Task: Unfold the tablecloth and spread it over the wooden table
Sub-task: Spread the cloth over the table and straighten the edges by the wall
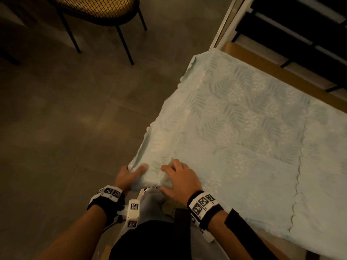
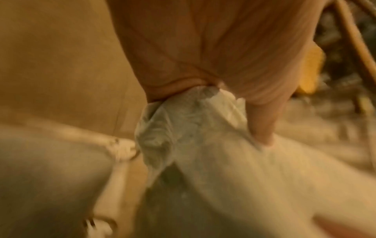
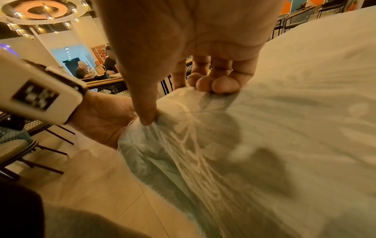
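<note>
A pale green tablecloth [image 1: 244,128] with a leaf pattern lies spread over the wooden table [image 1: 244,53], whose bare wood shows along the far edge. My left hand [image 1: 129,175] grips the cloth's near corner, thumb on top and fingers under it; the left wrist view shows the bunched corner [image 2: 183,125] pinched in that hand. My right hand [image 1: 178,177] lies just to its right on the cloth near the table's corner. In the right wrist view its fingertips [image 3: 215,83] and thumb press down on the cloth [image 3: 284,128], with a fold raised between them.
A chair [image 1: 97,14] with a woven yellow seat and thin black legs stands on the tiled floor [image 1: 65,119] to the far left. A dark slatted bench or railing [image 1: 300,34] runs beyond the table. My legs are against the table's near corner.
</note>
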`<move>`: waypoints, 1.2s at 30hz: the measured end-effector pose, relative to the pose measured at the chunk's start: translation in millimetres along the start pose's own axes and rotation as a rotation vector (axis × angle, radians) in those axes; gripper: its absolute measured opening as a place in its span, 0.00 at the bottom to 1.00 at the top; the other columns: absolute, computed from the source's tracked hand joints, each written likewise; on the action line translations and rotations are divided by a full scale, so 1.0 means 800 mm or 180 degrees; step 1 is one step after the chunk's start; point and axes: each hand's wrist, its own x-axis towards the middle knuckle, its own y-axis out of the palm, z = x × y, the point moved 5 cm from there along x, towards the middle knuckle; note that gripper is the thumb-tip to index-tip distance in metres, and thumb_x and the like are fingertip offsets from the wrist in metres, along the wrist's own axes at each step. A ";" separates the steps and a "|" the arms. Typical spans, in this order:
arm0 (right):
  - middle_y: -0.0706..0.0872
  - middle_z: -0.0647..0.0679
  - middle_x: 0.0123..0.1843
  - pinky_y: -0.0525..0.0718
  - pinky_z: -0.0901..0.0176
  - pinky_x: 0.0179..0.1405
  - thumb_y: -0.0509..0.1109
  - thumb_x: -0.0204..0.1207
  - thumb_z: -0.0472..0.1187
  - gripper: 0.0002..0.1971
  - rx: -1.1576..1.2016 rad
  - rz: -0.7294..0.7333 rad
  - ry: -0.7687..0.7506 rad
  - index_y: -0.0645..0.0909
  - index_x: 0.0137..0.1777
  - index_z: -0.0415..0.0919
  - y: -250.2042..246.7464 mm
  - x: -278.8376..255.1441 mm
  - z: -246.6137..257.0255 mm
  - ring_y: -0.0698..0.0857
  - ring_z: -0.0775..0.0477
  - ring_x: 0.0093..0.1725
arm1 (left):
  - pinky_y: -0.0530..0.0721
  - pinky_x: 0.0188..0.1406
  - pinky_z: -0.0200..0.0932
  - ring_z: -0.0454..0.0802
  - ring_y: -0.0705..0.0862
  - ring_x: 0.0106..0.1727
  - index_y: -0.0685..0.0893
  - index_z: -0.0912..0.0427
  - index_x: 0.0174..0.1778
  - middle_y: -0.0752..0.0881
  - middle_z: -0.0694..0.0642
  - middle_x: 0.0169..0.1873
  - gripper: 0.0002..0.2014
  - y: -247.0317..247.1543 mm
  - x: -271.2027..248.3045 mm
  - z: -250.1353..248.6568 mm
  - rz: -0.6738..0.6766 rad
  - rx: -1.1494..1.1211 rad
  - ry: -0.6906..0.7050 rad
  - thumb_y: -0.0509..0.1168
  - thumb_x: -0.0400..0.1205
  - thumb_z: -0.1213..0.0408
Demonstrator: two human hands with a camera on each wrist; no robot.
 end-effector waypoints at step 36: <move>0.78 0.48 0.61 0.83 0.45 0.60 0.68 0.77 0.57 0.17 0.1221 -0.1255 0.0706 0.79 0.61 0.49 -0.249 0.125 -0.229 0.83 0.43 0.59 | 0.85 0.44 0.51 0.61 0.87 0.41 0.84 0.61 0.40 0.88 0.64 0.36 0.11 0.077 0.108 -0.291 -0.0507 0.2115 0.1235 0.65 0.84 0.58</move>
